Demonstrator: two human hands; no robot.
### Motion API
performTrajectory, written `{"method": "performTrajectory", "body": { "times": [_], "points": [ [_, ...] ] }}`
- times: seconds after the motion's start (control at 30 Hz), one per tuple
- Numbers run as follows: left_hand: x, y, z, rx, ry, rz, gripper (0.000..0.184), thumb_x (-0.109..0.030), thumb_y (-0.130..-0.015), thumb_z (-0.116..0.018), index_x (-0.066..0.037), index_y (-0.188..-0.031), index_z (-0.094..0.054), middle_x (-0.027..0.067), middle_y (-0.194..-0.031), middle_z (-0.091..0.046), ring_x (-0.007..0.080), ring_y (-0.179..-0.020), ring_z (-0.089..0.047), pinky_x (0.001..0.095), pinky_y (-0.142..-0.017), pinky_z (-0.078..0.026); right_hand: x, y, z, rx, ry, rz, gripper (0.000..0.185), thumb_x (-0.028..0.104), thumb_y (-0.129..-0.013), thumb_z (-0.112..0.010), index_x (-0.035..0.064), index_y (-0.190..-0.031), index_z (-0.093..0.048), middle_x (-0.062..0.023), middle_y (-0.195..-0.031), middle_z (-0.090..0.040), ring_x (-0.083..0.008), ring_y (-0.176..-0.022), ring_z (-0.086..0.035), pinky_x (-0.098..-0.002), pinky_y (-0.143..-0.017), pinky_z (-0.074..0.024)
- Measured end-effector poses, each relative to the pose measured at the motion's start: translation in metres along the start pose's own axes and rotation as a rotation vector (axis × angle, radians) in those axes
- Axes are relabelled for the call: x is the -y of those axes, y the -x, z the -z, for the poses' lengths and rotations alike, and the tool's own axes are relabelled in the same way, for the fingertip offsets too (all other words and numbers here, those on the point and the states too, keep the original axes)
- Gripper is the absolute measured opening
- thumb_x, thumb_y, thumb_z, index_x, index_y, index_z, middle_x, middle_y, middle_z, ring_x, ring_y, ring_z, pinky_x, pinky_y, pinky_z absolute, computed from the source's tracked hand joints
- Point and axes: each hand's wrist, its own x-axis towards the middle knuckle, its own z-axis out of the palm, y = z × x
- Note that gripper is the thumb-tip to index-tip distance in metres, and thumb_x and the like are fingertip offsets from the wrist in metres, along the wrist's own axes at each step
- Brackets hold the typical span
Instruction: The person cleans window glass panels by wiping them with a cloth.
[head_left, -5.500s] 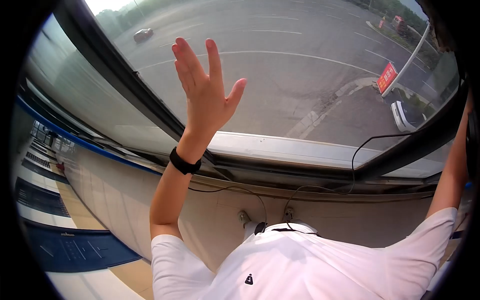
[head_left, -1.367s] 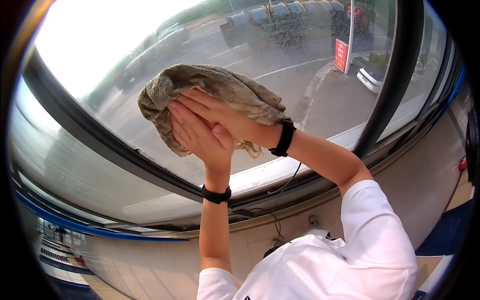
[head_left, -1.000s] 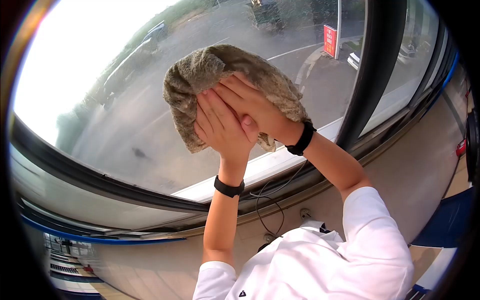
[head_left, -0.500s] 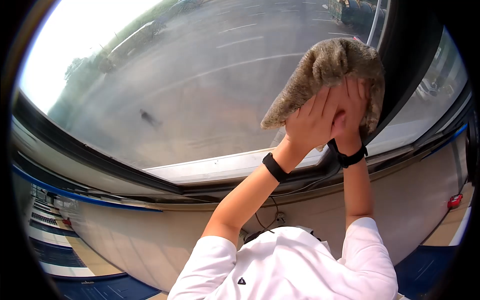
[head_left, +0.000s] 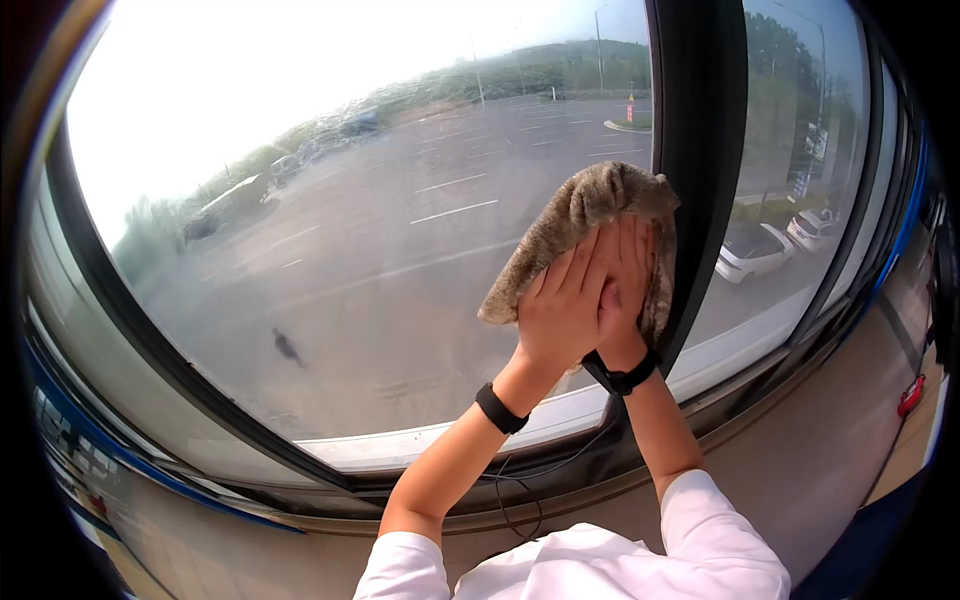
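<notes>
A fluffy grey-brown cloth [head_left: 570, 215] is pressed against the large window pane [head_left: 390, 310], beside the dark upright frame post [head_left: 700, 120]. My left hand [head_left: 568, 305] lies on the cloth with its fingers stretched upward and close together. Right beside it and partly overlapping, my right hand [head_left: 628, 275] also presses the cloth, near its right edge. The thumbs meet between the hands. Folds of cloth bunch above the fingertips, and one corner hangs out to the left. Each wrist wears a black band.
Below the pane run a white outer ledge [head_left: 390, 450] and the dark lower frame. A thin cable [head_left: 540, 505] loops under the sill. A second pane [head_left: 770, 190] lies right of the post. Outside are a road and parked white cars [head_left: 752, 252]. A small red object [head_left: 910, 397] sits far right.
My view has tilted upward, showing more of the window and the road outside. Both hands and the cloth now appear lower and further left in the picture, still close to the post.
</notes>
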Motion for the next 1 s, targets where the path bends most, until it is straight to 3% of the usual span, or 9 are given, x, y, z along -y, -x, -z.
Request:
{"method": "performTrajectory", "body": {
  "times": [0.13,0.23,0.53,0.6,0.77,1.0],
  "points": [
    [0.014,-0.049,0.025,-0.054,-0.004,-0.065,0.057,-0.027,-0.094,-0.048,-0.007,-0.145,-0.058,0.0053,-0.150,-0.058,0.0172,-0.128,-0.057,0.0314,-0.107,-0.040,0.008,-0.042,-0.003,-0.121,-0.079,0.075,0.062,0.036,-0.102,-0.036,-0.0064,-0.147,-0.048,-0.0272,-0.154,-0.043,-0.0438,-0.144,-0.039,-0.0547,-0.123,-0.0245],
    [0.021,-0.091,0.034,-0.154,0.029,-0.097,0.056,-0.025,-0.094,-0.048,-0.005,-0.146,-0.056,0.0068,-0.151,-0.056,0.0198,-0.133,-0.055,0.0334,-0.110,-0.039,0.012,-0.089,-0.001,-0.171,-0.018,0.152,0.062,0.034,-0.104,-0.033,-0.0051,-0.152,-0.042,-0.0266,-0.159,-0.038,-0.0422,-0.149,-0.035,-0.0542,-0.124,-0.0217],
    [0.038,-0.140,0.055,-0.303,0.131,-0.122,0.059,-0.023,-0.094,-0.049,0.000,-0.149,-0.051,0.0134,-0.151,-0.054,0.0262,-0.134,-0.053,0.0392,-0.114,-0.038,0.035,-0.152,-0.005,-0.239,0.171,0.291,0.067,0.038,-0.102,-0.046,-0.0069,-0.152,-0.041,-0.0285,-0.158,-0.039,-0.0455,-0.147,-0.036,-0.0556,-0.124,-0.0218],
    [0.042,-0.137,0.064,-0.353,0.195,-0.113,0.060,-0.023,-0.094,-0.050,0.000,-0.149,-0.050,0.0140,-0.153,-0.052,0.0277,-0.135,-0.051,0.0404,-0.115,-0.037,0.055,-0.148,-0.010,-0.249,0.079,0.307,0.067,0.038,-0.102,-0.051,-0.0038,-0.153,-0.039,-0.0246,-0.158,-0.041,-0.0405,-0.148,-0.037,-0.0506,-0.124,-0.0251],
    [0.076,-0.129,0.130,-0.457,0.249,-0.150,0.063,-0.025,-0.091,-0.049,0.000,-0.149,-0.050,0.0138,-0.155,-0.049,0.0309,-0.135,-0.049,0.0407,-0.111,-0.037,0.148,-0.178,-0.021,-0.279,-0.063,0.479,0.066,0.037,-0.102,-0.052,-0.0025,-0.154,-0.039,-0.0229,-0.157,-0.042,-0.0384,-0.147,-0.039,-0.0483,-0.124,-0.0265],
    [0.205,-0.092,0.275,-0.655,-0.133,-0.142,0.065,-0.032,-0.103,-0.035,0.008,-0.154,-0.038,0.0264,-0.160,-0.039,0.0425,-0.143,-0.042,0.0495,-0.116,-0.031,0.325,-0.210,-0.053,-0.277,-0.315,0.743,0.065,0.035,-0.103,-0.053,-0.0007,-0.155,-0.038,-0.0206,-0.155,-0.045,-0.0353,-0.146,-0.041,-0.0451,-0.123,-0.0285]
  ]
}}
